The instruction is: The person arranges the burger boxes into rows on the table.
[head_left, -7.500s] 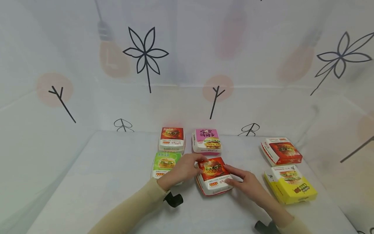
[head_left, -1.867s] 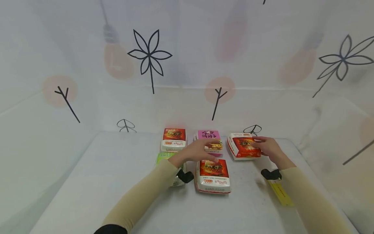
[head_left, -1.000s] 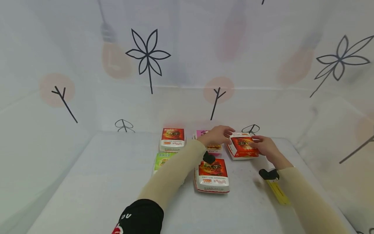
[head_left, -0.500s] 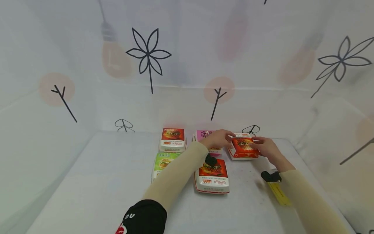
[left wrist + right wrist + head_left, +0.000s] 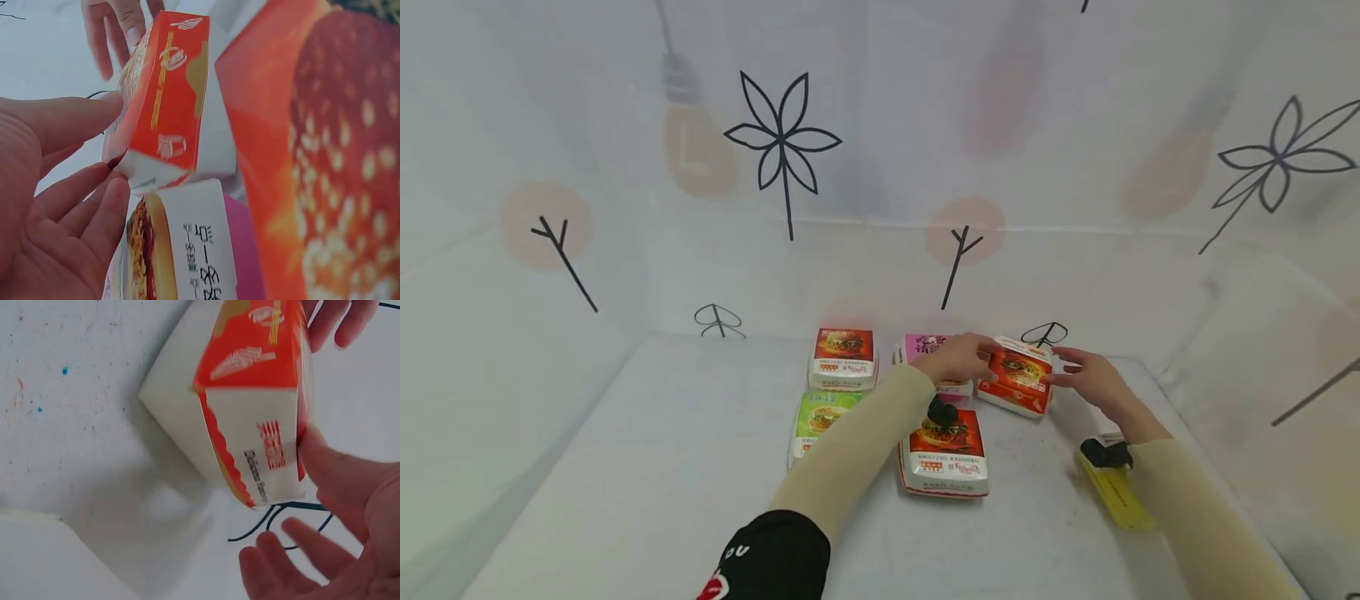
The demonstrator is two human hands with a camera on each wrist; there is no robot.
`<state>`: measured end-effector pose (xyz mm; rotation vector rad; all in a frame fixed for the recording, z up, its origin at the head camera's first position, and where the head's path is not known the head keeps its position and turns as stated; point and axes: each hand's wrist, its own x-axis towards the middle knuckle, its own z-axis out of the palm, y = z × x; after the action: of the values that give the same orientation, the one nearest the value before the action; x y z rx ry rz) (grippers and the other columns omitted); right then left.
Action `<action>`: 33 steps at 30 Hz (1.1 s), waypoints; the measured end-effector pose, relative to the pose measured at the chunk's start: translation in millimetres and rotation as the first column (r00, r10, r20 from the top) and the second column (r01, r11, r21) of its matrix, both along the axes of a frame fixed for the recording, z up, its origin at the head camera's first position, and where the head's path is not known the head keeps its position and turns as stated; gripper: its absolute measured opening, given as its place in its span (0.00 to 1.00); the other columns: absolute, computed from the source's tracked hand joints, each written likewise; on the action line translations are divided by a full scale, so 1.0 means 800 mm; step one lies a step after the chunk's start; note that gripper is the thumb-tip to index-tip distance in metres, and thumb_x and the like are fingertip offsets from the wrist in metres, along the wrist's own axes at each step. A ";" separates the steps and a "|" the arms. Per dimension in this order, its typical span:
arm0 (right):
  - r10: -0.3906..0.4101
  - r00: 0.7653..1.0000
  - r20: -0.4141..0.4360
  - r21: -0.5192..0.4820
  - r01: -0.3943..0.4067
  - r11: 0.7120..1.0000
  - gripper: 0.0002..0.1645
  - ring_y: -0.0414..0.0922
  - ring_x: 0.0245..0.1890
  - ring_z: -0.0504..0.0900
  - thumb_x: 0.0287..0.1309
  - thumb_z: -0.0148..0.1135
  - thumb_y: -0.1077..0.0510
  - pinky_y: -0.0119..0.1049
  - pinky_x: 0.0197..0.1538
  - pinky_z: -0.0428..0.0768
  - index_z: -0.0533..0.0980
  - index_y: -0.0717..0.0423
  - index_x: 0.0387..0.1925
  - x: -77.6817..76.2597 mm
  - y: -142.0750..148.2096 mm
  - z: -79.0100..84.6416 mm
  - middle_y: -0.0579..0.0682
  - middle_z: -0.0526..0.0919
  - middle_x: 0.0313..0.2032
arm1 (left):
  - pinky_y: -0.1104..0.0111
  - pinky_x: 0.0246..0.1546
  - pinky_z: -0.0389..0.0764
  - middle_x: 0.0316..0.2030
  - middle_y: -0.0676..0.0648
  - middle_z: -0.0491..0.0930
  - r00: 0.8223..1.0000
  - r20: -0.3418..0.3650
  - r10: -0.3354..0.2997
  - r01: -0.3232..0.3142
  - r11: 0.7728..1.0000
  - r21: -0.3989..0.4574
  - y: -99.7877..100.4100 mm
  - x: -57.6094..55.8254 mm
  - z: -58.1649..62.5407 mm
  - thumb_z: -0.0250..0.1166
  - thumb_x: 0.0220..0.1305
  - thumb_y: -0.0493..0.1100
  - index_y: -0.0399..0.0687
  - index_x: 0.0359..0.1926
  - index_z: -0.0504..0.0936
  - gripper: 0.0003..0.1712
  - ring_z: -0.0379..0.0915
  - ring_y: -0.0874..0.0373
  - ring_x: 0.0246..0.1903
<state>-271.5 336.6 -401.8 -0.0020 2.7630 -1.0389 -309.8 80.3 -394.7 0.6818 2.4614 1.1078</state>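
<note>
A red-and-white burger box (image 5: pixel 1018 379) sits slightly turned at the back right, between my two hands. At its left corner is my left hand (image 5: pixel 958 358), fingertips (image 5: pixel 115 164) touching the corner and thumb stretched along the top edge. My right hand (image 5: pixel 1093 385) is at the box's right side. In the right wrist view its thumb (image 5: pixel 319 450) touches the box edge, while the other fingers spread loosely away from it. A pink burger box (image 5: pixel 923 344) stands beside it, partly hidden behind my left hand.
Another red-and-white box (image 5: pixel 945 462) lies in front, under my left wrist's black camera. To the left are a green box (image 5: pixel 823 412), partly covered by my sleeve, and a red-and-white box (image 5: pixel 844 360) behind it. A yellow box (image 5: pixel 1116 496) is mostly hidden by my right forearm.
The red box came from the right side to the pink box's right and has just turned clockwise and shifted left. My left hand reached over to its left corner; my right fingers have loosened.
</note>
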 end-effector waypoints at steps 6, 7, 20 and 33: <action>0.119 0.993 -0.006 0.018 -0.119 0.993 0.46 0.74 0.68 0.55 0.62 0.67 0.52 0.74 0.61 0.59 0.58 0.61 0.74 0.003 0.000 0.004 0.75 0.58 0.69 | 0.65 0.62 0.71 0.65 0.51 0.73 1.000 0.025 -0.008 0.007 0.999 0.039 0.007 0.002 -0.006 0.72 0.62 0.44 0.56 0.67 0.75 0.32 0.68 0.58 0.63; 0.136 0.991 -0.013 0.015 -0.135 0.991 0.45 0.74 0.68 0.55 0.62 0.67 0.52 0.74 0.61 0.59 0.59 0.62 0.74 0.004 0.000 0.004 0.75 0.58 0.69 | 0.65 0.62 0.70 0.65 0.52 0.73 1.000 0.028 -0.008 0.007 0.999 0.045 0.008 0.002 -0.007 0.72 0.61 0.43 0.55 0.67 0.75 0.32 0.68 0.58 0.63; 0.191 0.982 0.000 0.049 -0.191 0.980 0.43 0.73 0.63 0.65 0.62 0.67 0.52 0.68 0.58 0.69 0.61 0.66 0.71 0.009 0.008 0.009 0.74 0.62 0.67 | 0.65 0.61 0.72 0.66 0.52 0.72 1.000 -0.017 -0.014 0.015 0.999 0.047 0.012 0.002 0.002 0.72 0.62 0.44 0.56 0.66 0.75 0.31 0.67 0.57 0.64; 0.157 0.987 0.016 0.100 -0.158 0.982 0.38 0.70 0.61 0.69 0.67 0.61 0.50 0.67 0.58 0.70 0.64 0.67 0.70 0.015 0.003 0.009 0.74 0.68 0.64 | 0.65 0.58 0.73 0.60 0.53 0.76 0.995 -0.098 -0.028 0.020 0.996 -0.084 0.003 0.019 0.015 0.72 0.62 0.46 0.56 0.66 0.75 0.31 0.71 0.59 0.58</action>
<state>-259.4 339.3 -394.4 -0.1988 2.7521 -0.8563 -294.6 82.8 -383.0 0.7562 2.5594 0.9790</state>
